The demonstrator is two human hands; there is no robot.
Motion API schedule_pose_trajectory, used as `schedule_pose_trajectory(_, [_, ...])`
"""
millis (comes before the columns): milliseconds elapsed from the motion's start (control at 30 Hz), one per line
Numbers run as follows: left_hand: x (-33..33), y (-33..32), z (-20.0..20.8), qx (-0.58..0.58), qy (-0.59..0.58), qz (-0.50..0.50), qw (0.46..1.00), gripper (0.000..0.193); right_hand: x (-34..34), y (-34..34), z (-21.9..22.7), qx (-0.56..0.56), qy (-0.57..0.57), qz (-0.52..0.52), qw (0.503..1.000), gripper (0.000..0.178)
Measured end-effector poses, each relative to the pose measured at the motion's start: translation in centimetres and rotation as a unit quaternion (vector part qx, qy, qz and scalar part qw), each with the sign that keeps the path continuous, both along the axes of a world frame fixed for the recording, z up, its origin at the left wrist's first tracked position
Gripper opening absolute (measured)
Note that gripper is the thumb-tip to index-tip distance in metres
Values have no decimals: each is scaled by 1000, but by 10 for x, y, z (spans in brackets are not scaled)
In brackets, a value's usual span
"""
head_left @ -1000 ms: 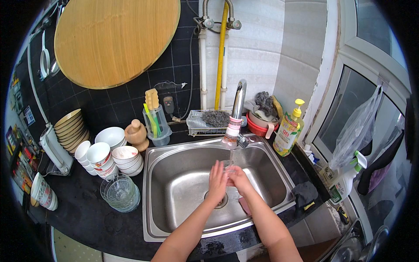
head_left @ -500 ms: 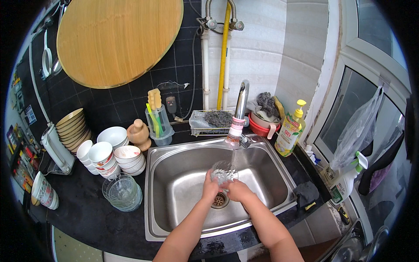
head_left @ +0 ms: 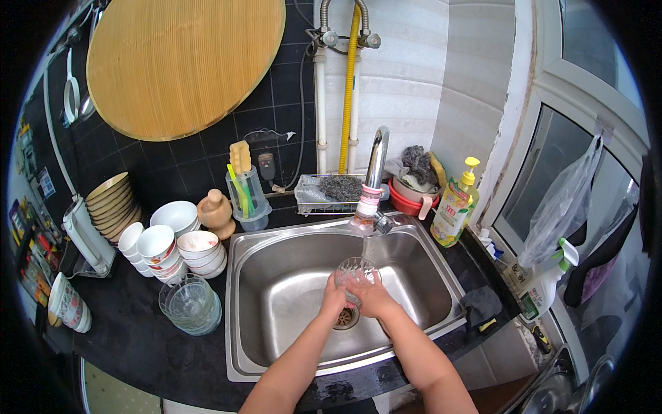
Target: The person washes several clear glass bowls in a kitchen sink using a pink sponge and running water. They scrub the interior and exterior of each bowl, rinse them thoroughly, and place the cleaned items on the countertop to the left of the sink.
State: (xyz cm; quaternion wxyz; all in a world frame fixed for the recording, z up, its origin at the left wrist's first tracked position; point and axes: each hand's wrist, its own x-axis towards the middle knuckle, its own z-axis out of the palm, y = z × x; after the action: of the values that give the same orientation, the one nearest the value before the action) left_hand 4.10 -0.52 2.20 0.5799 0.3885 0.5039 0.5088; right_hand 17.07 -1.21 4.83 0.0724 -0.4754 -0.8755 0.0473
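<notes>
Over the sink (head_left: 238, 324) I hold a clear glass bowl (head_left: 358, 264), tilted beneath the faucet (head_left: 376, 162), with water running onto it. My left hand (head_left: 334, 297) is closed on the bowl's left side. My right hand (head_left: 376, 299) grips it from the right, with its fingers reaching over the near side and into the bowl; the fingertips are partly hidden. Below my hands the drain (head_left: 347, 318) shows in the steel basin.
Left of the sink stand stacked glass bowls (head_left: 191, 306), stacked white bowls (head_left: 201, 252) and a wooden mortar (head_left: 216, 212). Behind it, a wire rack (head_left: 314, 203) holds a steel scrubber (head_left: 340, 187). A yellow-capped pump bottle (head_left: 454, 207) and a dark cloth (head_left: 481, 305) are at right.
My right hand has shifted up and further into the glass bowl, its fingers now spread along the inside. The bowl sits slightly differently turned, and the whole view has moved a little.
</notes>
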Motion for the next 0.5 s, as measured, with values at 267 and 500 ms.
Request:
schedule_pose_trajectory(267, [-2,2,1,78,37,77,993,43,-2,8,15,40,268,-178,946,56])
schedule_pose_trajectory(500, [-4,8,-13,118,10,54,992,44,2,10,15,-77,205,-310,925,47])
